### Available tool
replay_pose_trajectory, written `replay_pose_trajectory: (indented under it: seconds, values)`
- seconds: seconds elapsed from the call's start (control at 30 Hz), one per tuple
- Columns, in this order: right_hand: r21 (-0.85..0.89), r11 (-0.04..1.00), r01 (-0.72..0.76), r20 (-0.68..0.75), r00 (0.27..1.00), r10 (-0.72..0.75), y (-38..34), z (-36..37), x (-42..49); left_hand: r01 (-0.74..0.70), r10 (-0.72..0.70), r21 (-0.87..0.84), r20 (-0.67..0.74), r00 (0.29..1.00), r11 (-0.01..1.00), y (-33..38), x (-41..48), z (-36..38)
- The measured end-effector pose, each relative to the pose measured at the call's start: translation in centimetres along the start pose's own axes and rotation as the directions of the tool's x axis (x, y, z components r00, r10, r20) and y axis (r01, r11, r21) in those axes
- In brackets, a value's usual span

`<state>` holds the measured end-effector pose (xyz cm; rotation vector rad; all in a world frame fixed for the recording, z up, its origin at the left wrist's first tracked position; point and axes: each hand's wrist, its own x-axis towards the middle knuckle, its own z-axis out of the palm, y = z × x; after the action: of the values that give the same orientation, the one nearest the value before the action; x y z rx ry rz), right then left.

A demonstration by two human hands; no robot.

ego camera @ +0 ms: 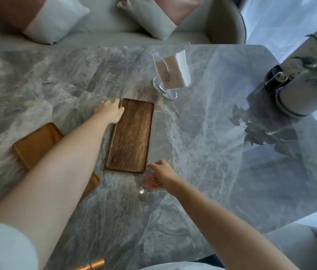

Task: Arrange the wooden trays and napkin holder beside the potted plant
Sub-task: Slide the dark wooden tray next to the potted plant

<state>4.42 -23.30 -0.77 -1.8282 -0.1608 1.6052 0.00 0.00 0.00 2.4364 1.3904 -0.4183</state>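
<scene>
A dark wooden tray point(131, 137) lies lengthwise in the middle of the grey marble table point(202, 152). My left hand point(109, 112) rests on its far left corner, thumb over the rim. My right hand point(158, 177) hovers with fingers apart at the tray's near right corner, touching or nearly touching it. A lighter wooden tray point(35, 145) lies to the left, partly hidden under my left forearm. A clear napkin holder point(171, 71) with brown napkins stands beyond the dark tray. The potted plant point(309, 78) in a white pot stands at the right edge.
A dark band-like object point(275, 77) leans against the pot. A sofa with cushions point(56, 18) runs along the table's far side. A grey chair point(299, 248) sits at the near right. The table's right edge drops off past the plant.
</scene>
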Motion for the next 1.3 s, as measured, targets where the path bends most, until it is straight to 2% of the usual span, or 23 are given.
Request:
replay_pose_trajectory:
  seconds: [0.37, 0.77, 1.03, 1.3]
  values:
    - [0.091, 0.996, -0.006, -0.105, 0.994, 0.016, 0.7, 0.8, 2.1, -0.025, 0.025, 0.010, 0.042, 0.999, 1.000, 2.4, 2.8, 0.5]
    - [0.175, 0.984, 0.036, -0.172, 0.985, -0.005, 0.7, 1.6, 2.8, 0.044, -0.043, -0.082, 0.019, 0.999, 0.996, 1.5, 3.1, 1.1]
    - [0.150, 0.986, 0.078, -0.214, 0.976, -0.044, 2.5, 0.1, 1.5, 0.077, -0.101, -0.247, -0.083, 0.991, 0.966, 1.1, 1.3, 1.8]
    - [0.119, 0.974, 0.192, -0.266, 0.951, -0.155, 2.7, -5.2, -0.1, 0.099, -0.158, -0.314, -0.168, 0.973, 0.944, 4.4, -1.6, 0.7]
